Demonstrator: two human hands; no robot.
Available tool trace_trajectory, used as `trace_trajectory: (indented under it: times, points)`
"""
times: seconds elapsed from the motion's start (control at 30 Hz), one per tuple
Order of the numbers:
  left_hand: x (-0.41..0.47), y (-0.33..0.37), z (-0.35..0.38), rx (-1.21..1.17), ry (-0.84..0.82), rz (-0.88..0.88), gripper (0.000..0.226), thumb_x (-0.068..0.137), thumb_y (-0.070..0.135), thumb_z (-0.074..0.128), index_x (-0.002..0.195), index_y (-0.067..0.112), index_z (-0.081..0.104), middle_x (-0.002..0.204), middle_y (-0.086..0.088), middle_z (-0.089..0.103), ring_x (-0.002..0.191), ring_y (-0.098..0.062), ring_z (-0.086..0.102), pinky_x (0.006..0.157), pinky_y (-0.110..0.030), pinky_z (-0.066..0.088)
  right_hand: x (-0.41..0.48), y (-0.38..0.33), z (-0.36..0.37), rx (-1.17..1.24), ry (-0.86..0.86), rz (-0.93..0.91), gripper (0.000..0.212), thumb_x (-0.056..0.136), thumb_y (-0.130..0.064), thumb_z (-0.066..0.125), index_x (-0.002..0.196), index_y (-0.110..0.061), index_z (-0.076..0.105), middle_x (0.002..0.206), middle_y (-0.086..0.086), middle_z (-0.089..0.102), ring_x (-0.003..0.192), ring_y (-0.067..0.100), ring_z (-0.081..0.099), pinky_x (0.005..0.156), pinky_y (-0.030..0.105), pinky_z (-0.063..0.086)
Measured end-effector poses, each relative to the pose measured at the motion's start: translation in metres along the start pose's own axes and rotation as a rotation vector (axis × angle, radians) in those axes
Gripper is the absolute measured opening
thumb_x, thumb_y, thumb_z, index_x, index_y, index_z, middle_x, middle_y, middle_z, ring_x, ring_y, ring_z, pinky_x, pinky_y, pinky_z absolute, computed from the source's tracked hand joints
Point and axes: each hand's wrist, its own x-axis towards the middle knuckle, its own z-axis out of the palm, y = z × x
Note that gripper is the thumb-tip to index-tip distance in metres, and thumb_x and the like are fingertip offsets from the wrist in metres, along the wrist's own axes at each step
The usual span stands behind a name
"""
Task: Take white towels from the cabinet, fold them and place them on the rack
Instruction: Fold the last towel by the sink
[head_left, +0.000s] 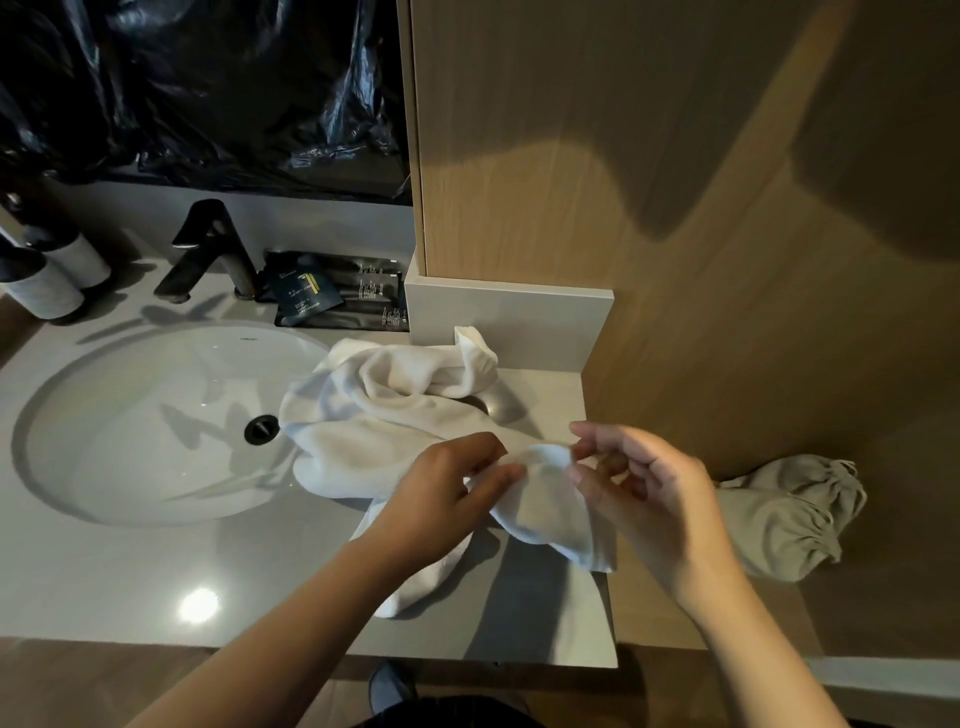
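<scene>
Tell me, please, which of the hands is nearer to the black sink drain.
Left. The left hand pinches the white towel to the right of the drain; the right hand pinches the same towel farther right, near the beige bag.

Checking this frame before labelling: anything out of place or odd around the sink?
Two things. The crumpled white cloth towel hangs off the grey glossy counter over the oval white sink basin rim, while left hand and right hand pinch its near end. Crinkled black plastic sheeting covers the wall above the black metal faucet, unusual there.
</scene>
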Motion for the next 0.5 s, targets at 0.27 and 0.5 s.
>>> trace_trajectory:
  times: [0.27, 0.5]
  points:
    - [-0.003, 0.016, -0.019, -0.077, 0.081, -0.023, 0.027, 0.090, 0.047, 0.055, 0.082, 0.023, 0.061, 0.072, 0.004, 0.059, 0.071, -0.017, 0.058, 0.065, -0.034, 0.050, -0.008, 0.023, 0.002, -0.265, -0.030, 0.074, 0.019, 0.094, -0.022, 0.061, 0.077, -0.023, 0.069, 0.074, -0.009, 0.067, 0.069, 0.007, 0.063, 0.055, 0.023, 0.049]
    - [0.017, 0.063, -0.037, -0.245, 0.057, 0.032, 0.023, 0.089, 0.043, 0.056, 0.081, 0.025, 0.067, 0.070, 0.006, 0.064, 0.066, -0.001, 0.059, 0.059, -0.016, 0.045, 0.001, -0.011, 0.006, -0.193, 0.068, -0.270, 0.017, 0.098, -0.026, 0.052, 0.092, -0.020, 0.066, 0.081, -0.009, 0.065, 0.079, 0.007, 0.063, 0.060, 0.020, 0.050]
